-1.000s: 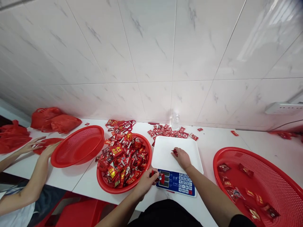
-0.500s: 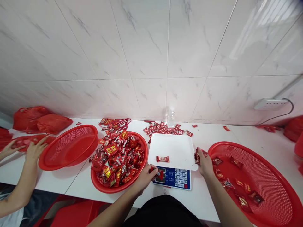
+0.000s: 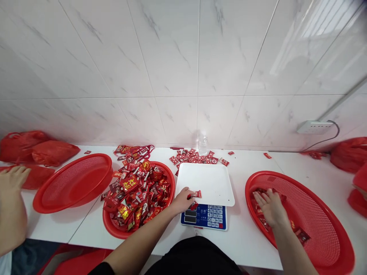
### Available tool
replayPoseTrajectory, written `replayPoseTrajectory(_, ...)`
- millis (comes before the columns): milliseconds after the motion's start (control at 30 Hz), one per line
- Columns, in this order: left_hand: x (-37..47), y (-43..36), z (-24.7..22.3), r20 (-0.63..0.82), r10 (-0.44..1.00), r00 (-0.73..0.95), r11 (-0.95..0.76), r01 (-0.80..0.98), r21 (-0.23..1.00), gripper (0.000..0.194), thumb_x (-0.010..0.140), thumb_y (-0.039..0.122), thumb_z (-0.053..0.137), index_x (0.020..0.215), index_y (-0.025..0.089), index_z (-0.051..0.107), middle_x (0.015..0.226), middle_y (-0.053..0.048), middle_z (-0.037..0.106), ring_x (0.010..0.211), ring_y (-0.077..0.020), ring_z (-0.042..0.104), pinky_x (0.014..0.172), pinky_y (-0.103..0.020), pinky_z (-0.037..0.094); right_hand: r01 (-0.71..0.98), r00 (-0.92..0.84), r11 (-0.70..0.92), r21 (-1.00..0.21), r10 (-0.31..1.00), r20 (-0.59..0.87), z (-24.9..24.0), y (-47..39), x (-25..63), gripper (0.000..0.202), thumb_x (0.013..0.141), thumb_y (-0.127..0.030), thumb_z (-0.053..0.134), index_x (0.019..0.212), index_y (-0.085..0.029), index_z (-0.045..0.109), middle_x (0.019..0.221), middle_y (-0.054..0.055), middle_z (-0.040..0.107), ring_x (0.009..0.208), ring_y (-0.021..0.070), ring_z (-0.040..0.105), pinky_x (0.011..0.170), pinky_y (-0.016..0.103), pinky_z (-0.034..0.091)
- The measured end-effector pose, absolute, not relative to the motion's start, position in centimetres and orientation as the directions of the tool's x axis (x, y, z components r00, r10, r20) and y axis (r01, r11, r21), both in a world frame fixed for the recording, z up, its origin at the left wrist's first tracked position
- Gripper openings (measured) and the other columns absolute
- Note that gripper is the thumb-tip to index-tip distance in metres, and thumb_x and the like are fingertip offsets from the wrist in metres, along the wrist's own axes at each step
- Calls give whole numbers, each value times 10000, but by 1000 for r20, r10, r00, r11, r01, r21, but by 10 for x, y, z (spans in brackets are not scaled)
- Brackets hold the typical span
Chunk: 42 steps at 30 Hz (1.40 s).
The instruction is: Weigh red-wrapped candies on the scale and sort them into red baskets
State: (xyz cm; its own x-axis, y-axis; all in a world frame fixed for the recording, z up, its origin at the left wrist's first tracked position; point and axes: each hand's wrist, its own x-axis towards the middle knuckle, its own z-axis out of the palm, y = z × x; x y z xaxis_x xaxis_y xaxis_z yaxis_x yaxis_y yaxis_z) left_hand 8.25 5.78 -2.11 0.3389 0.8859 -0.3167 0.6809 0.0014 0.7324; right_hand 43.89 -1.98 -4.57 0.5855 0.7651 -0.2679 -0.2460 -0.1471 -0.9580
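My left hand [image 3: 182, 201] is closed on red wrapped candies at the front left corner of the white weighing tray [image 3: 210, 179]. A red-and-white candy bar [image 3: 196, 194] sticks out past its fingertips, over the tray. Below the tray shows the blue scale's keypad [image 3: 215, 217]. My right hand [image 3: 268, 206] is open, fingers spread, inside the large red basket [image 3: 318, 214] on the right. Several wrapped candies [image 3: 302, 235] lie in that basket, partly hidden under the hand and forearm.
To the left stands a red basket heaped with candies [image 3: 134, 194], with an oval red basket [image 3: 77, 187] beyond it. Small red packets [image 3: 190, 156] and a clear bottle [image 3: 203, 144] lie behind the tray. A co-worker's arm [image 3: 11, 210] and red bags [image 3: 56, 152] are far left.
My right hand has moved from the tray's right edge into the right basket and opened, releasing its candies. My left hand has moved up to the tray and taken the candy bar lying there.
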Motion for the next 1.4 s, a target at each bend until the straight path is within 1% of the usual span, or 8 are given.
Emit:
replayPoseTrajectory(133,84,62,-18,-348,856,383,-34,712,701,281,728,217,522,958,229,683,1179,-51,556,1137,-217,488,978,-303,324,-352,408,-231,-907,834,-371,-39,-21,382,755,758,-508,565,1387,-307,199,1385,99,395,1051,225,605,898,393,510)
replayPoseTrajectory(300,86,57,-19,-327,844,424,-99,725,682,156,743,239,521,765,200,670,1099,-55,585,1037,-225,533,939,-306,351,114,206,-287,-951,943,-260,-50,-20,319,546,784,-459,508,1272,-222,449,1277,122,528,984,262,628,778,407,546)
replayPoseTrajectory(433,88,49,-23,-285,845,452,-157,720,676,167,770,235,492,788,210,656,1038,-44,593,966,-200,552,907,-288,373,592,-7,-26,-805,999,-37,-57,-10,283,445,813,-321,447,1241,-215,507,1364,99,451,1222,269,448,972,427,418)
replayPoseTrajectory(600,90,40,-24,-182,823,537,-266,649,712,239,746,141,460,857,210,660,1103,-39,578,1018,-186,536,932,-285,376,687,-262,181,-704,965,-8,-53,11,248,516,761,-143,467,1272,-213,485,1285,91,534,1183,266,456,990,422,360)
replayPoseTrajectory(933,64,25,4,-136,965,224,21,453,891,217,787,320,522,924,197,638,1055,-69,611,1023,-214,542,934,-345,401,441,12,-87,-893,996,-91,-46,-3,295,338,871,-347,375,1143,-207,518,1003,69,635,874,209,608,752,342,499)
replayPoseTrajectory(1067,47,26,18,-345,933,99,299,317,900,324,762,414,545,975,174,590,915,-58,642,774,-181,592,678,-299,475,-420,322,-225,-879,869,-376,-39,-15,366,276,754,-462,596,939,-257,581,902,7,646,790,166,618,719,297,518)
replayPoseTrajectory(1167,42,24,18,-386,920,67,359,251,899,325,739,431,581,935,173,585,870,-39,640,720,-148,584,635,-259,459,-697,340,-112,-708,818,-464,-31,-21,405,266,729,-491,627,903,-293,596,1037,-9,652,934,157,617,793,274,514)
replayPoseTrajectory(1400,62,27,-3,-403,897,182,392,96,915,333,754,423,603,972,175,563,906,-57,628,787,-157,612,731,-301,486,-629,111,-346,-696,846,-522,-27,-35,378,483,749,-496,610,1187,-312,518,1191,32,619,1119,207,554,920,334,463)
